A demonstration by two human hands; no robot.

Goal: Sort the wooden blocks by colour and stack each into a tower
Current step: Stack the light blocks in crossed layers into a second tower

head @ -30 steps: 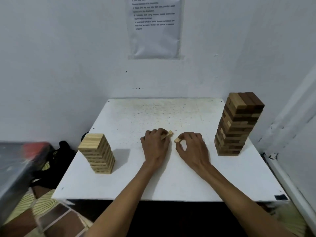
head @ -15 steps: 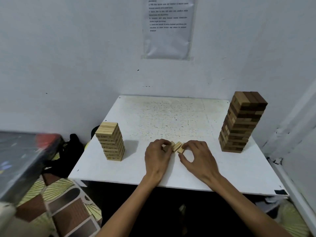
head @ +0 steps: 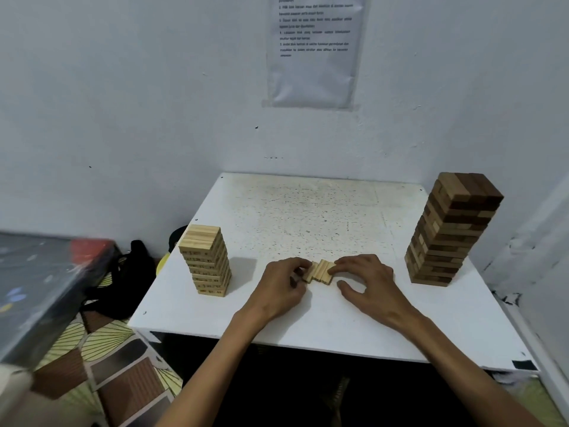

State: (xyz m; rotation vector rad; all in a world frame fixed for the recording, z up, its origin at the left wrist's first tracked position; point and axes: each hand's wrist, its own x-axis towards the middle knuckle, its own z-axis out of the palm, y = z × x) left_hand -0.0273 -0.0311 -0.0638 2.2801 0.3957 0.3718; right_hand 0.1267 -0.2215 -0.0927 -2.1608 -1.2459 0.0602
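1. Grey box [head: 46, 288]: at the far left, off the table, blurred.
2. Black bag [head: 129, 272]: on the floor between the box and the table's left edge.
3. White table [head: 308, 328]: pushed into the wall corner, with a speckled top.
4. Light tower [head: 206, 260]: pale blocks only, upright, near the table's left edge and well apart from your hands.
5. Left hand [head: 278, 291]: rests on the table with its fingers curled. Thumb and forefinger pinch the left end of the row listed next.
6. Loose blocks [head: 318, 271]: a few pale pieces lying flat side by side in the near middle of the table, between your two hands. Each long axis points away from you toward the wall, leaning slightly right, and the row itself runs left to right. The leftmost piece sits a little askew.
7. Right hand [head: 366, 282]: fingers extended and touching the right side of the row. The thumb is spread apart on the table, gripping nothing.
8. Mixed tower [head: 449, 229]: dark and pale blocks together, upright, taller than the light tower, near the right edge.
9. Printed sheet [head: 314, 50]: taped to the wall above the table, text too small to read.
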